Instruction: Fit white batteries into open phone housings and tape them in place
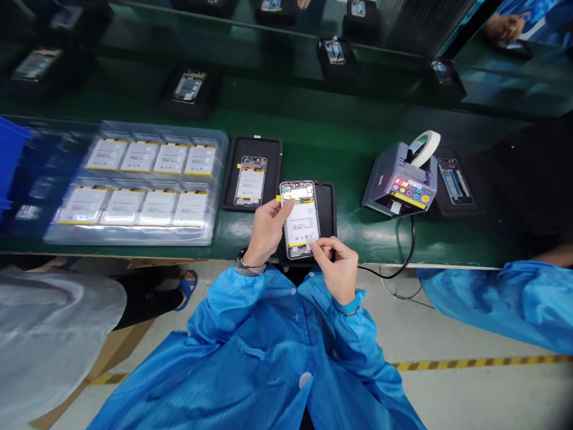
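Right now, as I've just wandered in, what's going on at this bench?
A person in blue is handling an opened phone. The left hand grips its upper left side, while the right hand's fingertips are at its lower right. Another opened phone lies in a black tray beside it. Further left, a clear tray holds eight white packs.

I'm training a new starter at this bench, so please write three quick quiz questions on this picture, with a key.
1. Counting: how many white packs show in the clear tray?
2. True or false: the tape dispenser stands to the right of both hands.
3. Fill the gap: the ____ hand is nearer the lower end of the opened phone.

Key: 1. Eight. 2. True. 3. Right hand.
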Tool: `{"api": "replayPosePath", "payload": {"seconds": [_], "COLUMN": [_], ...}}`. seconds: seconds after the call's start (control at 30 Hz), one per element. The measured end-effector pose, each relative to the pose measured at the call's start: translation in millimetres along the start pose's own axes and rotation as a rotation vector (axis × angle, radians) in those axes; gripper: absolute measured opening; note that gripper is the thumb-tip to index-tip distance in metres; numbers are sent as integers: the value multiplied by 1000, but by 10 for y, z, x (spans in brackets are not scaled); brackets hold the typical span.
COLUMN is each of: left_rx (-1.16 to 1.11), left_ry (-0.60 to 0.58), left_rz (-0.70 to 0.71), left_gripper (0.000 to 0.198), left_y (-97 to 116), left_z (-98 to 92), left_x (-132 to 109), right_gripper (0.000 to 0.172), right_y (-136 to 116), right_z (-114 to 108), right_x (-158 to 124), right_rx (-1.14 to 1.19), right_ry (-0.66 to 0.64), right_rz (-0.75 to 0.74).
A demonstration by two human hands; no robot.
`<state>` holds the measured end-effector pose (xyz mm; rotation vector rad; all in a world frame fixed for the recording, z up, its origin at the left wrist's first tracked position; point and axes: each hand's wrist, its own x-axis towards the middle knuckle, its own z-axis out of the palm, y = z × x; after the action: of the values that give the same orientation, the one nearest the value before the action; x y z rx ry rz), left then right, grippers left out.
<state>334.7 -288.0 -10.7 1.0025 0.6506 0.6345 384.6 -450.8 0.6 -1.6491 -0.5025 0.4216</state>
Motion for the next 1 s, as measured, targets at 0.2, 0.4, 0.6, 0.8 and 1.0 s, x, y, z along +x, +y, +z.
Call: {"api": "replayPosePath", "payload": {"seconds": [0.2, 0.4, 0.6, 0.8, 1.0], "left_rx": [15, 40, 61, 56, 219], "left_ry": [-5, -66, -106, -274, -213], "left_rz": [7, -30, -6, -32, -131], "left_gripper": [45, 45, 46, 61, 105], "left_y": [-2, 5, 8, -50, -346], "left_z": [-7, 15, 24, -59, -67], "left_x": [-15, -93, -54, -18, 282], "right_gripper": [17, 65, 53, 60, 52], "right_y": [21, 73, 98, 269, 353], "right_z": [-3, -76, 14, 115, -114], "right_x": [-16, 90, 177, 228, 165], "right_rx": [-112, -18, 265, 253, -172], "right_ry": [-19, -102, -248, -114, -37], "right_rz": [-53, 30, 313, 319, 140]}}
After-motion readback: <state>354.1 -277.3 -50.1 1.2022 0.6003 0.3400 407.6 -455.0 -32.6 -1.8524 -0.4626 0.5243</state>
